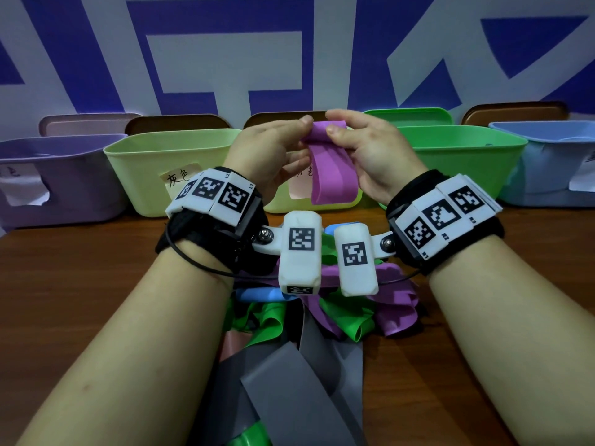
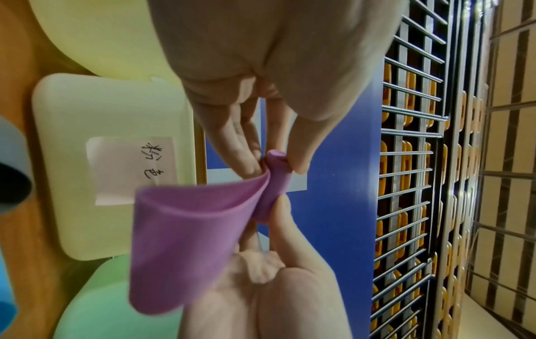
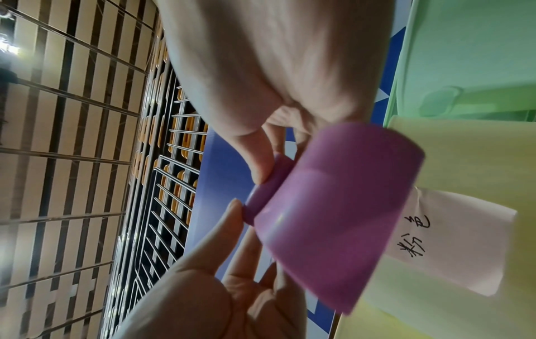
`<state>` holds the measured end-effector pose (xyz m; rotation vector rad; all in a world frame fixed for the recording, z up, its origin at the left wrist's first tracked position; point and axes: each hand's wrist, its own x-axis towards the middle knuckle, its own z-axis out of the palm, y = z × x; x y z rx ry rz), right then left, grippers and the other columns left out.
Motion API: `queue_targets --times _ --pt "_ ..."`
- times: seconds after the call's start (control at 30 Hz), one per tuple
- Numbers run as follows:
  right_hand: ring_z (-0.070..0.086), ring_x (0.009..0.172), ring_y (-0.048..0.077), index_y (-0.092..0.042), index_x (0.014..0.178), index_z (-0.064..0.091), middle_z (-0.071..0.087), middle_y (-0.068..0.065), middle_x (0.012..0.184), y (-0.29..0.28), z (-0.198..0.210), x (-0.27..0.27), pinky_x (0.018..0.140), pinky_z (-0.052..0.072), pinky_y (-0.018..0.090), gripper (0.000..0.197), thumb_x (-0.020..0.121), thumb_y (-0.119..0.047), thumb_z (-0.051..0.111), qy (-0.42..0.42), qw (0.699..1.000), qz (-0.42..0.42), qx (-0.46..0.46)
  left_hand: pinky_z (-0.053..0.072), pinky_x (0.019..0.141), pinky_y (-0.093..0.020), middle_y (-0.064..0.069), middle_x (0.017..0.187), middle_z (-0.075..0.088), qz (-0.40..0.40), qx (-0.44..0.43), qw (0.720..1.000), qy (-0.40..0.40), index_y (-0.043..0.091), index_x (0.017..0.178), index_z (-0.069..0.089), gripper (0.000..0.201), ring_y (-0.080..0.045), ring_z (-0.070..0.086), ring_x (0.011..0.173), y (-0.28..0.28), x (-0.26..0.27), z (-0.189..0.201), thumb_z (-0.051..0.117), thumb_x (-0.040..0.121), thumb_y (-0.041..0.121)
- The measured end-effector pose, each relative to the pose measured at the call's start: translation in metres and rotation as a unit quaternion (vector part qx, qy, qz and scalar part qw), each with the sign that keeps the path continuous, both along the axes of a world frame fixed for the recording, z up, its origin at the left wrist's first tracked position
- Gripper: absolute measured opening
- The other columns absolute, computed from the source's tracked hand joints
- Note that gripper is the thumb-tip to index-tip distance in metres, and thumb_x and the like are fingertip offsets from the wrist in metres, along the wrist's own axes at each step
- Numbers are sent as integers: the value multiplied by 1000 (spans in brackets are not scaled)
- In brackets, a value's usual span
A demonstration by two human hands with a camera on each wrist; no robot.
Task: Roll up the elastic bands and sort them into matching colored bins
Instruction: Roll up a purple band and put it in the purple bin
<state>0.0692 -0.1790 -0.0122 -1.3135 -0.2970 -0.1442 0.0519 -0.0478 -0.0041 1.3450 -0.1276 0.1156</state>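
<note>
From the head camera, the left hand (image 1: 267, 152) and right hand (image 1: 363, 149) are raised together above the wooden table (image 1: 80, 284), in front of the row of bins. Between them they pinch the top of a pink-purple elastic band (image 1: 331, 175): thumbs and fingertips of both hands are curled onto its upper edge, which is turned over into a small roll, while the rest of the strip hangs down loose as a loop. The band hangs directly before the pale yellow bin (image 1: 322, 204) at the middle of the row. To the left of that bin stand a yellow-green bin (image 1: 145, 169) with a handwritten label and a lilac bin (image 1: 58, 175); to its right stand a green bin (image 1: 467, 156) and a light blue bin (image 1: 553, 156). On the table, nearer the person than the middle bin, lies a tangled pile of bands (image 1: 306, 333) in grey, green, purple and blue.

The left wrist view shows the left hand's thumb and fingertips (image 2: 249, 160) closed on the small rolled end of the band (image 2: 188, 229), with the right hand's thumb pressing the same roll from the other side. The middle bin's paper label (image 2: 130, 169) sits just behind the hanging loop.

The right wrist view shows the right thumb (image 3: 261, 165) pressed on the roll, the left hand's fingertip touching it opposite, and the loose loop (image 3: 333, 218) in front of the label (image 3: 435, 240).
</note>
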Motion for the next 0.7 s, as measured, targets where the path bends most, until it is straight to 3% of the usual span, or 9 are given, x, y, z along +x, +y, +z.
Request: queue_targets --times 0.1,0.13,0.2,0.27,0.4,0.5,0.6,0.7 --pt "64 89 21 0 135 46 61 17 114 -1 0 1 80 56 31 41 94 2 50 14 1000 -1 -2 54 63 -15 1 62 63 -14 -23 1000 -7 9 87 65 7 -8 63 57 1 1 -1 61 92 11" --pt "63 91 22 0 131 49 61 16 110 -1 0 1 82 55 33 37 94 0 51 16 1000 -3 -12 53 64 -15 0 65 65 -17 -25 1000 -9 9 89 66 6 -10 62 61 1 1 0 61 92 10" --pt "60 89 25 -2 107 61 61 15 96 0 -1 0 88 52 40 16 96 -6 51 13 999 3 -29 53 62 -14 -3 73 64 -18 -25 999 -15 9 92 66 5 -11 59 65 1 0 0 61 92 7" --pt "60 86 25 -2 95 64 61 16 91 0 -3 1 91 51 43 17 97 -14 52 22 999 3 -29 53 62 -14 -5 77 65 -14 -23 999 -22 8 96 66 8 -11 58 65 0 0 0 61 91 5" --pt "61 69 16 -4 91 64 64 11 79 -1 -4 3 68 53 26 21 98 -19 51 33 999 4 -31 56 71 -18 -12 93 67 -1 -8 999 -36 6 105 65 19 -15 65 73 0 0 1 60 89 -3" --pt "60 64 13 -3 91 64 62 9 76 -3 -3 2 58 51 21 21 99 -17 49 36 999 9 -31 56 81 -23 -13 101 67 6 18 999 -42 7 106 65 25 -20 66 88 -1 -1 0 60 86 -7" --pt "60 64 15 4 110 59 61 13 85 -3 -2 2 56 52 23 21 98 -9 48 38 999 20 -6 55 79 -24 -11 94 65 8 22 999 -48 7 105 65 27 -20 65 83 -4 -2 1 58 86 -10" --pt "62 70 20 -4 99 57 60 14 91 -3 2 2 58 56 29 9 95 0 50 37 999 7 25 57 74 -26 -6 89 63 16 11 1000 -9 11 103 64 17 -18 64 76 -6 0 0 61 88 5"
